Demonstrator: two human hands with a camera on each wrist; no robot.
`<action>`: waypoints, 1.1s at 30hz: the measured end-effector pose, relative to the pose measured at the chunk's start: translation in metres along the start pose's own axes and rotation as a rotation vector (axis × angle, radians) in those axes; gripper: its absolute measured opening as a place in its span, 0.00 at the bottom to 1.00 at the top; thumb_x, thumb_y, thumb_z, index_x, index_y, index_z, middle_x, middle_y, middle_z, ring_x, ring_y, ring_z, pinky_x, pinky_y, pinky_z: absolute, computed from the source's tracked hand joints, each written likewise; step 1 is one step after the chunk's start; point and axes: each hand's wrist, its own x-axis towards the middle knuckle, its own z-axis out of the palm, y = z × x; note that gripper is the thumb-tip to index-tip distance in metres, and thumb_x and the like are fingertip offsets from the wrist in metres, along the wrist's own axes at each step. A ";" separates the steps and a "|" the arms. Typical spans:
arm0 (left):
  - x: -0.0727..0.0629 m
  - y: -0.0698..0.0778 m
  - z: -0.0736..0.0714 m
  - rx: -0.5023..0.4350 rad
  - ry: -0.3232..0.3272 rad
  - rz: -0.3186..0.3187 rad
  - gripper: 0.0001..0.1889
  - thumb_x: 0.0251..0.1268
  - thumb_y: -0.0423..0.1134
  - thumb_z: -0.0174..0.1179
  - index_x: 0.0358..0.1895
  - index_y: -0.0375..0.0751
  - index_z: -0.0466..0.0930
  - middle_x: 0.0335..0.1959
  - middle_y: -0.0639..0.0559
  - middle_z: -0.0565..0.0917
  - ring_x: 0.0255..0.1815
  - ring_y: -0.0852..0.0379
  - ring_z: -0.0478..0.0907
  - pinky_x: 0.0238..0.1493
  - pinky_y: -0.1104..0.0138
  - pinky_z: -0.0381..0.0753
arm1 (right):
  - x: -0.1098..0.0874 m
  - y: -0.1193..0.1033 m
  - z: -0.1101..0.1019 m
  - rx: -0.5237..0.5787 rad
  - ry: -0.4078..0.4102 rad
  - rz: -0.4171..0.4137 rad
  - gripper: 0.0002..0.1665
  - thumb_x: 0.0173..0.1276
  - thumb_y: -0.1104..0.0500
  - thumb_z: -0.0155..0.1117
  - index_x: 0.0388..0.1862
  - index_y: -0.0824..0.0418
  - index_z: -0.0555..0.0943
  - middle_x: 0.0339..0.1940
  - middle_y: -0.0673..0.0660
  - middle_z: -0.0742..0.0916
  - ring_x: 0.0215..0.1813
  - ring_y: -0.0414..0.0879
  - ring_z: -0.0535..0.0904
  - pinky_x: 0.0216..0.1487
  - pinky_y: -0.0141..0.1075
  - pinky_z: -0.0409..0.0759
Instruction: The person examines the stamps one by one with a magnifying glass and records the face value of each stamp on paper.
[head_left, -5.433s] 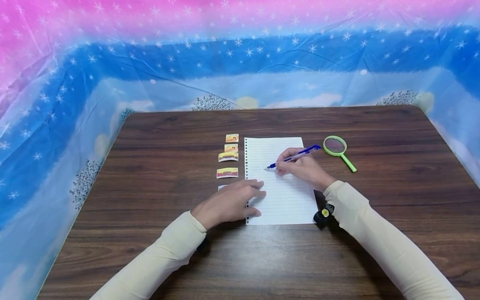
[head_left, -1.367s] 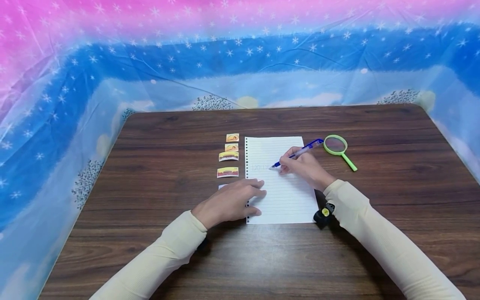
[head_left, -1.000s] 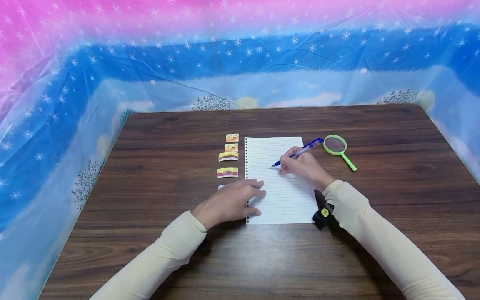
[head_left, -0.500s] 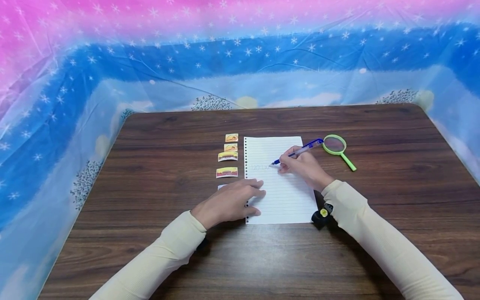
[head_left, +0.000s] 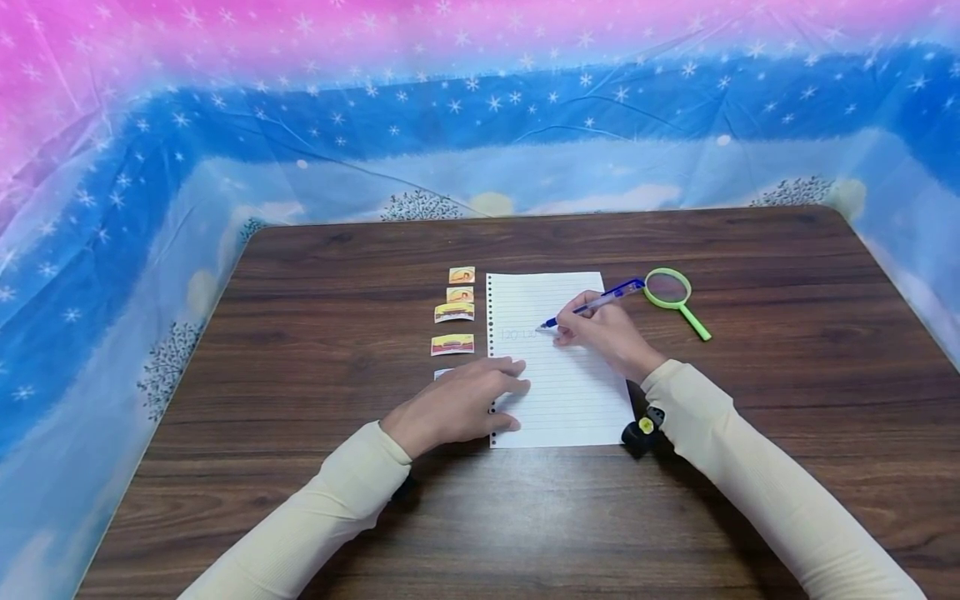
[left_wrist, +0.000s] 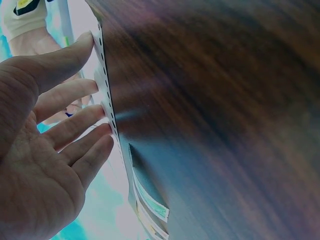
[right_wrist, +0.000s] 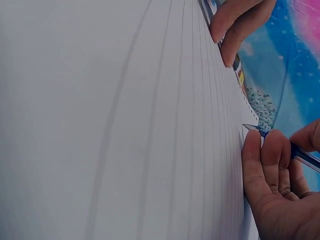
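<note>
A sheet of lined paper (head_left: pixel 562 408) with punched holes lies on the table. My right hand (head_left: pixel 611 337) pinches a blue pen (head_left: pixel 622 290) between thumb and fingers, its tip right at the sheet. Faint handwritten digits (head_left: pixel 513 335), seemingly "120 130", stand on a line left of the tip. In the right wrist view the pen (right_wrist: pixel 306 159) slants out of curled fingers whose side rests on the paper. My left hand (head_left: pixel 457 404) rests over the punched left edge, fingers spread. The left wrist view shows its fingertips (left_wrist: pixel 90 86) along the row of holes.
Several small printed cards (head_left: pixel 452 345) line up left of the sheet; the nearest, a pale card (head_left: pixel 442 374), is partly hidden by my left hand. A green magnifying glass (head_left: pixel 696 322) lies right of the paper. A patterned cloth (head_left: pixel 337 125) surrounds the brown table (head_left: pixel 300 333).
Since the oldest frame my right hand and the pen have shifted slightly right along the line, and more digits show behind the tip. My left hand has stayed in place on the sheet.
</note>
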 end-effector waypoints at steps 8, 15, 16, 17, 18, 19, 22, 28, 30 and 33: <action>0.000 0.001 0.000 -0.001 -0.005 -0.005 0.26 0.66 0.45 0.70 0.65 0.41 0.81 0.72 0.46 0.72 0.74 0.51 0.66 0.70 0.58 0.69 | 0.001 0.002 -0.001 0.010 -0.019 -0.018 0.10 0.74 0.60 0.61 0.44 0.67 0.75 0.40 0.64 0.85 0.38 0.48 0.88 0.51 0.36 0.84; 0.001 0.001 0.000 -0.003 -0.009 -0.014 0.26 0.65 0.45 0.71 0.65 0.42 0.81 0.72 0.46 0.72 0.75 0.51 0.66 0.71 0.58 0.69 | 0.001 0.003 -0.001 0.010 -0.023 -0.041 0.10 0.75 0.60 0.61 0.44 0.68 0.76 0.40 0.64 0.85 0.39 0.48 0.88 0.50 0.35 0.84; 0.001 0.001 0.000 -0.003 -0.009 -0.013 0.26 0.65 0.45 0.71 0.65 0.42 0.81 0.72 0.46 0.72 0.75 0.51 0.66 0.71 0.58 0.69 | 0.001 0.003 0.000 0.008 -0.022 -0.043 0.10 0.75 0.60 0.61 0.44 0.69 0.76 0.40 0.64 0.85 0.39 0.48 0.88 0.50 0.35 0.84; 0.001 0.001 0.000 -0.001 -0.009 -0.013 0.26 0.66 0.45 0.71 0.65 0.42 0.81 0.72 0.46 0.72 0.75 0.51 0.66 0.71 0.58 0.69 | 0.000 0.003 0.000 0.000 -0.018 -0.043 0.10 0.75 0.60 0.61 0.44 0.68 0.76 0.40 0.65 0.85 0.39 0.48 0.88 0.50 0.35 0.84; 0.001 0.001 0.000 0.000 -0.008 -0.011 0.26 0.66 0.45 0.70 0.65 0.42 0.81 0.72 0.46 0.72 0.75 0.51 0.66 0.71 0.59 0.69 | 0.000 0.003 0.000 -0.008 -0.013 -0.041 0.10 0.74 0.60 0.61 0.44 0.68 0.76 0.40 0.65 0.86 0.39 0.48 0.88 0.50 0.35 0.84; 0.001 0.000 0.000 0.000 -0.007 -0.010 0.26 0.66 0.45 0.70 0.65 0.42 0.81 0.73 0.46 0.72 0.75 0.51 0.66 0.71 0.59 0.68 | 0.000 0.003 0.000 -0.015 -0.008 -0.038 0.10 0.74 0.60 0.61 0.44 0.68 0.76 0.40 0.65 0.86 0.40 0.48 0.88 0.50 0.35 0.83; 0.001 0.000 0.001 0.002 -0.002 -0.005 0.25 0.66 0.45 0.70 0.65 0.41 0.81 0.73 0.45 0.72 0.74 0.51 0.66 0.71 0.59 0.68 | 0.000 0.001 0.002 -0.040 0.010 -0.025 0.10 0.73 0.60 0.60 0.44 0.67 0.77 0.41 0.65 0.87 0.40 0.48 0.89 0.52 0.36 0.82; 0.001 0.000 0.001 -0.001 0.000 -0.004 0.25 0.66 0.45 0.70 0.65 0.42 0.81 0.73 0.46 0.72 0.74 0.51 0.66 0.70 0.59 0.69 | -0.001 0.000 0.001 -0.044 0.010 -0.011 0.10 0.73 0.60 0.60 0.45 0.67 0.76 0.41 0.65 0.87 0.42 0.49 0.89 0.55 0.40 0.82; 0.000 0.000 0.001 -0.001 0.001 -0.004 0.25 0.66 0.45 0.70 0.65 0.42 0.81 0.73 0.46 0.72 0.75 0.52 0.66 0.70 0.59 0.69 | -0.001 -0.001 0.001 -0.041 0.009 -0.009 0.10 0.73 0.60 0.60 0.45 0.67 0.76 0.41 0.64 0.87 0.42 0.49 0.89 0.56 0.41 0.81; 0.000 0.000 0.001 -0.001 0.000 -0.004 0.26 0.66 0.45 0.70 0.65 0.42 0.81 0.73 0.46 0.72 0.75 0.51 0.66 0.70 0.59 0.69 | -0.001 -0.001 0.001 -0.037 0.005 -0.003 0.10 0.74 0.59 0.60 0.45 0.67 0.76 0.41 0.64 0.87 0.42 0.49 0.89 0.57 0.40 0.81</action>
